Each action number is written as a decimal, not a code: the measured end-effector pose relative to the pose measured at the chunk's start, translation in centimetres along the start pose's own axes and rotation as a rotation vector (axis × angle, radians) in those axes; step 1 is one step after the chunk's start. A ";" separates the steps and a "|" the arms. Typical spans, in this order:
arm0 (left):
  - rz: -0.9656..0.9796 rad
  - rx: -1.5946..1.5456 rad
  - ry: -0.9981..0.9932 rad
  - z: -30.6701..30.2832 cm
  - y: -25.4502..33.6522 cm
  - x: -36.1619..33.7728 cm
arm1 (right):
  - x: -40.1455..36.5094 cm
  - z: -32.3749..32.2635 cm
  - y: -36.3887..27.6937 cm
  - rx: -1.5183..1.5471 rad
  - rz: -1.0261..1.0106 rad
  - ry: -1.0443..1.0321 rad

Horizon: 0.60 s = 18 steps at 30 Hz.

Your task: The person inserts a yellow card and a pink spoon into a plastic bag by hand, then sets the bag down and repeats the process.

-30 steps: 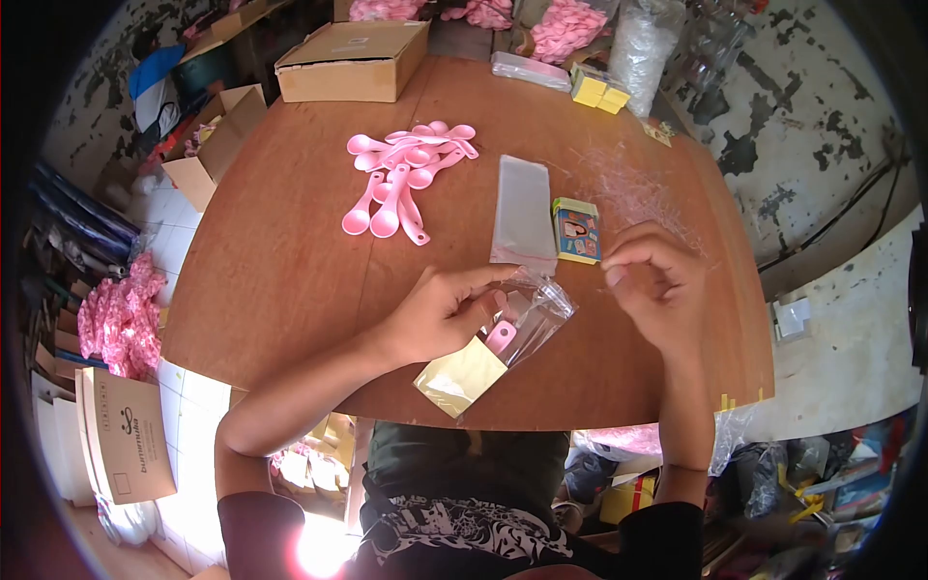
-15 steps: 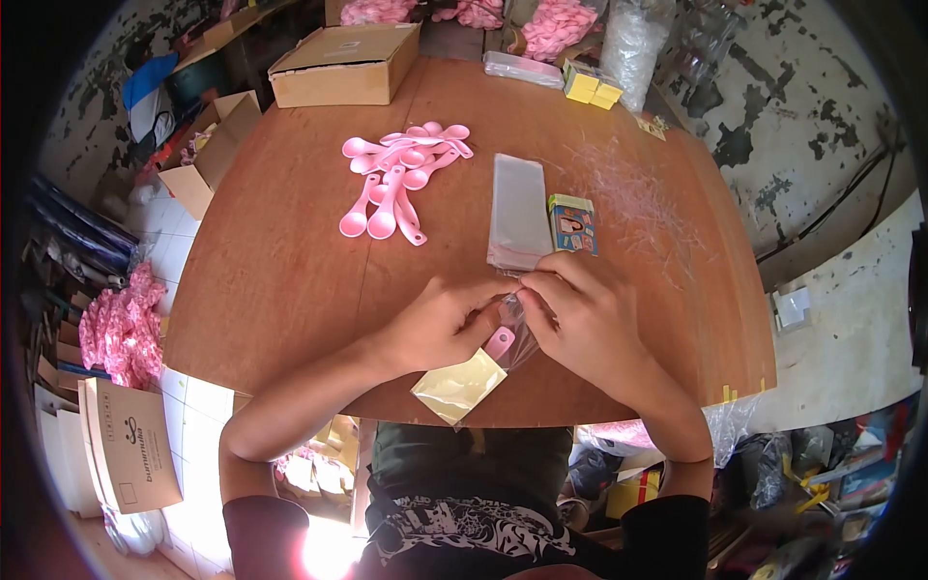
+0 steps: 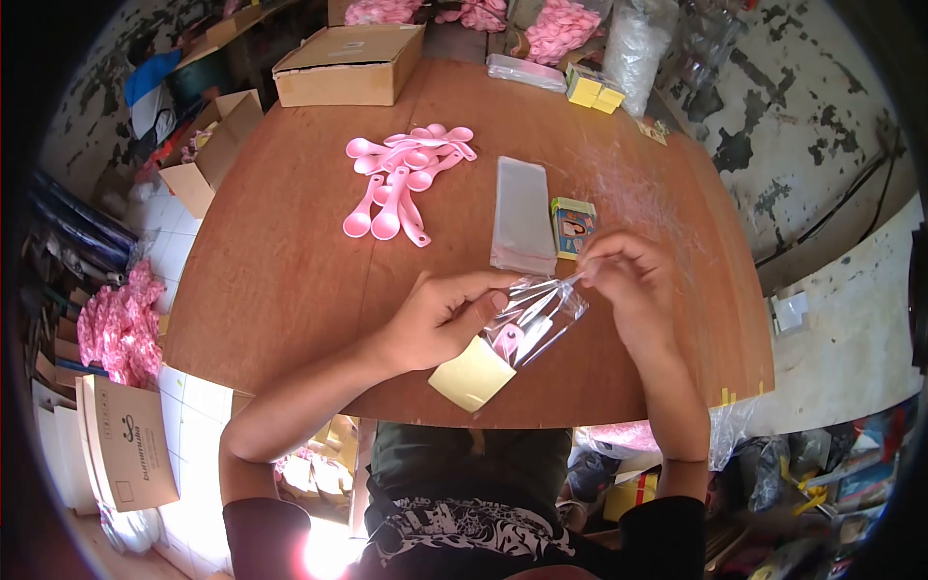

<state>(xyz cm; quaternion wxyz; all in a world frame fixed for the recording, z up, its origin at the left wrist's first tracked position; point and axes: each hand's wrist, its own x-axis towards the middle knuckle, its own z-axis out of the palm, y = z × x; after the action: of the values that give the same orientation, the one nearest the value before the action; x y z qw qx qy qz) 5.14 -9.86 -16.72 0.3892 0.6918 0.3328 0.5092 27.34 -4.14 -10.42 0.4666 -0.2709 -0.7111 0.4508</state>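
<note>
A clear plastic bag is stretched between my two hands near the table's front edge. Inside it are a pale yellow card and a pink spoon, whose holed handle end shows above the card. My left hand grips the bag's left side, thumb over the film. My right hand pinches the film at the bag's upper right, and shiny creases converge on its fingertips. Just beyond the hands lie a stack of flat clear bags and a small stack of printed cards.
A pile of pink spoons lies left of centre on the wooden table. Thin clear strips are scattered at the right. At the far edge stand a cardboard box, yellow card stacks and a plastic-wrapped roll.
My right hand has moved right and up, away from my left, drawing the bag's film taut. The bag and yellow card have shifted slightly right.
</note>
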 end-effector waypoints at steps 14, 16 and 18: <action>-0.118 -0.198 0.158 -0.5 -0.1 1.0 | 3.3 -15.4 8.4 -1.153 -0.012 0.543; -0.170 -0.182 0.122 -0.4 0.0 0.8 | 2.2 -9.8 5.4 -0.831 -0.068 0.400; -0.140 -0.205 0.158 -0.3 -0.2 1.0 | 1.5 -6.3 4.2 -0.446 0.040 0.037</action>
<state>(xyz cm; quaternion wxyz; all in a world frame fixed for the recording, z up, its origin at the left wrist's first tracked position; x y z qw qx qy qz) 5.13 -8.84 -16.42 0.4650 0.5812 0.3560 0.5650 32.26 1.41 -12.59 0.3993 -0.3897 -0.7790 0.2863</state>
